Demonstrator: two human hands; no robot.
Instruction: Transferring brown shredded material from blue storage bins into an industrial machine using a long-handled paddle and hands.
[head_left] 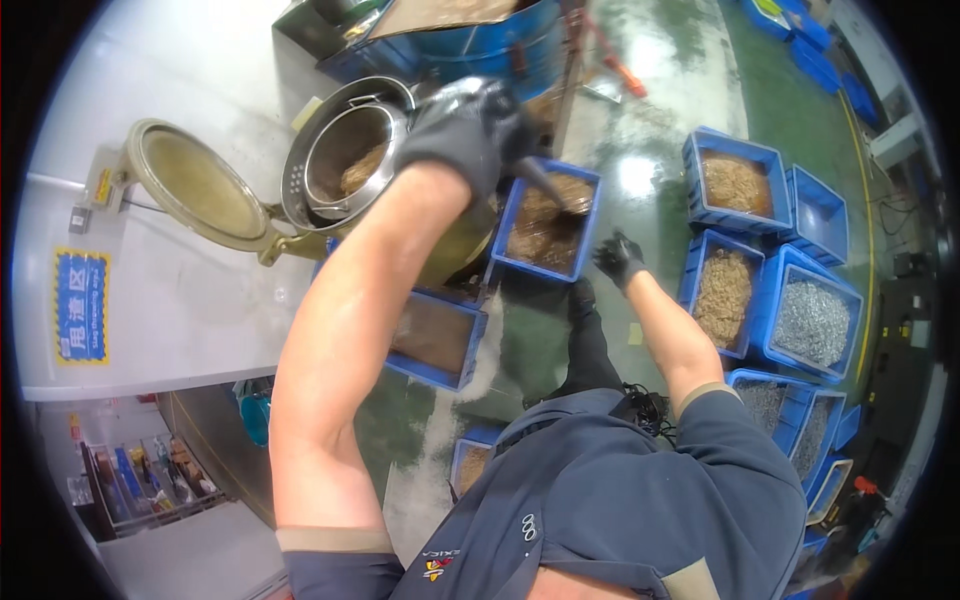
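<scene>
Currently, I see the left hand (475, 125), blurred, between a metal basket (340, 140) and a blue bin (537, 270) of brown material (530, 240). A dark tool (547, 188) slants from that hand into the bin, though I can't tell how far the fingers close on it. The right hand (618, 258), empty, has its fingers spread just beside the bin; farther right stand 2 similar bins (735, 219).

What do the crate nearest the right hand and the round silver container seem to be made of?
Crate: probably moulded plastic, satin, judging by its uniform blue and thick rim. Container: likely bare metal, smooth, since its silvery rim catches bright highlights.
</scene>
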